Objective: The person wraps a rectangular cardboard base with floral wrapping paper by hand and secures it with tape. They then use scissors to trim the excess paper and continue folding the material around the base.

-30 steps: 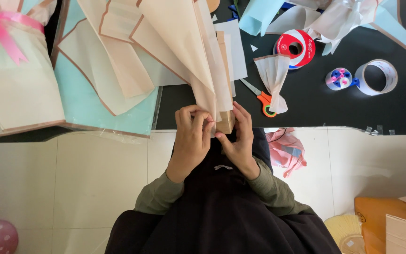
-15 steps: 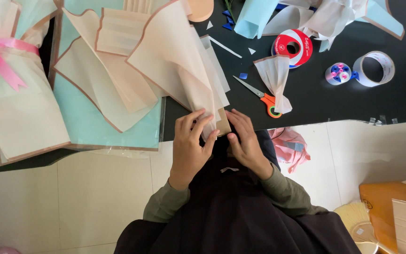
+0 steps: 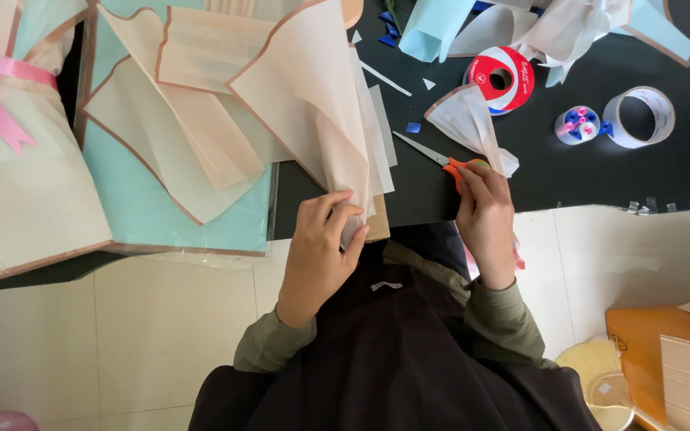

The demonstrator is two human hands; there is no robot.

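My left hand (image 3: 323, 239) pinches the lower end of a gathered bunch of cream wrapping paper sheets (image 3: 313, 104) with brown edges, at the near edge of the black table (image 3: 600, 175). My right hand (image 3: 482, 215) rests on the orange handles of a pair of scissors (image 3: 433, 156) lying on the table, fingers curled over them. A small folded cone of cream paper (image 3: 469, 124) lies just above that hand.
A light blue sheet (image 3: 177, 219) lies under the cream papers. A wrapped bundle with a pink ribbon (image 3: 1, 88) is at far left. Red-and-white tape roll (image 3: 501, 78), clear tape roll (image 3: 640, 116) and small ribbon spool (image 3: 578, 124) sit right. Orange box (image 3: 672, 359) on the floor.
My right hand left the paper bunch and moved right onto the scissors' handles. My left hand keeps hold of the bunch.
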